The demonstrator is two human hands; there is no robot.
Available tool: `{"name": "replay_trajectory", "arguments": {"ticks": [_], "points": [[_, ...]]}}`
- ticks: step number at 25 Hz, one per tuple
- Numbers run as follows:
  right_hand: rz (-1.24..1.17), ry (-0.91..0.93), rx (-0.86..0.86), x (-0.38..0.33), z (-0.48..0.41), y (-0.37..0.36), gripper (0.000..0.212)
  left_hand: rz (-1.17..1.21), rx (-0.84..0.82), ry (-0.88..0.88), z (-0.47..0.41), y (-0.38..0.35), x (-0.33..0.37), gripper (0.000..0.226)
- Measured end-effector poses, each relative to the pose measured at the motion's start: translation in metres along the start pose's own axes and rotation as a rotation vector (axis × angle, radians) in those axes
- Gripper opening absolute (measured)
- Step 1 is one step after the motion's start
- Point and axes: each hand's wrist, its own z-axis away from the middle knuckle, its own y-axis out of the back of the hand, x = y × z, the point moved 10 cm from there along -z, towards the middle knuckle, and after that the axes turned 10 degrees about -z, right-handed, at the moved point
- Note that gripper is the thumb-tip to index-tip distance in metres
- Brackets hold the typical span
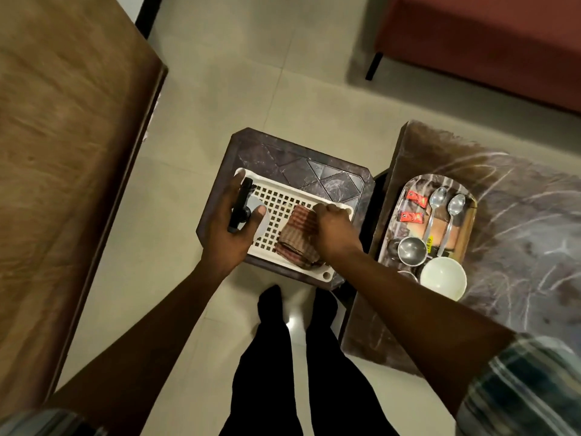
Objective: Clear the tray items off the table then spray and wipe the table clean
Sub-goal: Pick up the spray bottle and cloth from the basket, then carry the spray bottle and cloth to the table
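Looking down from my head camera, I stand over a small dark brown plastic stool (301,158) that carries a white perforated plastic basket tray (283,196). My left hand (231,228) is wrapped around a spray bottle with a black trigger head and a pale translucent body (248,212), held over the left end of the white tray. My right hand (334,229) is curled onto a folded brown striped cloth (294,239) that lies in the right half of that tray; my fingers pinch its upper edge.

To my right, on the dark marbled worktop (518,190), sits an oval tray with a marbled finish (418,180), its items not yet cleared. In it lie two red sachets (415,198), two steel spoons (438,199) side by side, a small steel bowl (412,250) and, nearest me, a white ceramic bowl (443,278) just beside the steel one.

My dark-trousered legs (292,357) stand on the pale tiled floor (239,89).
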Motion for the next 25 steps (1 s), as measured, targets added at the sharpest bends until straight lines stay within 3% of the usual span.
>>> {"name": "replay_trajectory", "arguments": {"ticks": [7, 12, 15, 19, 22, 25], "points": [[-0.058, 0.015, 0.082, -0.012, 0.01, 0.023, 0.021, 0.01, -0.049, 0.032, -0.003, 0.007, 0.026, 0.049], [-0.176, 0.046, -0.001, -0.02, 0.05, 0.025, 0.028, 0.054, -0.088, 0.002, 0.014, 0.026, 0.045, 0.038], [-0.568, -0.069, -0.01, -0.008, 0.086, 0.028, 0.034, 0.025, -0.103, -0.086, 0.026, 0.037, 0.079, 0.024], [-1.319, -0.276, 0.198, 0.02, 0.145, 0.072, 0.031, -0.037, -0.103, -0.271, 0.055, 0.042, 0.171, 0.025], [-1.765, -0.29, 0.363, 0.055, 0.211, 0.116, 0.038, 0.014, -0.254, -0.343, 0.084, 0.022, 0.234, 0.016], [-1.99, -0.213, 0.515, 0.107, 0.294, 0.155, 0.037, 0.037, -0.352, -0.495, 0.128, -0.01, 0.304, 0.012]]}}
